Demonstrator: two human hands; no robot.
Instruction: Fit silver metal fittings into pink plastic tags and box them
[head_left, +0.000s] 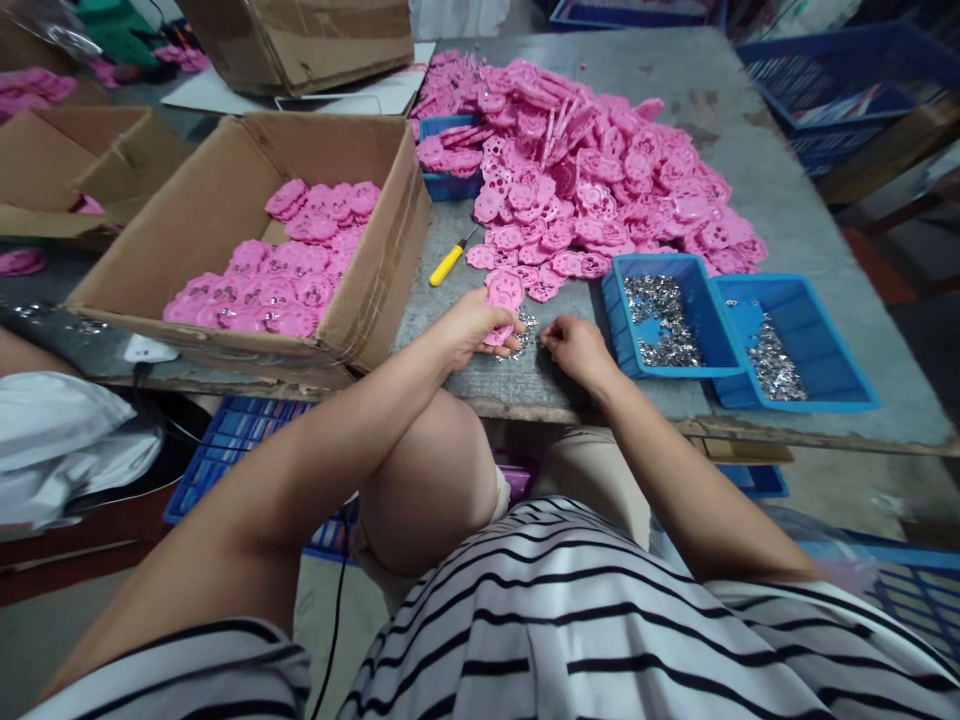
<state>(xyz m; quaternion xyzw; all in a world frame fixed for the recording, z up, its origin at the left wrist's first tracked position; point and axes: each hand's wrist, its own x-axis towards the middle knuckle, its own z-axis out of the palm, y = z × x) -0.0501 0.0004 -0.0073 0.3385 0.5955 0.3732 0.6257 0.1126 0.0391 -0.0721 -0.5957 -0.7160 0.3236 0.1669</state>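
And we're seeing a white shirt (555, 640) wearing wavy black stripes, its striped left sleeve (202, 672) and right sleeve (840, 625) running short, pale bottoms (596, 472) showing below; left hand (480, 325) and right hand (576, 348) are going bare.

The shirt (555, 620) is white with black stripes.

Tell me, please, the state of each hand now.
Left hand: closed, holding a pink plastic piece.
Right hand: closed, fingers curled; whether it holds something cannot be told.

No readable text or label anywhere in view.
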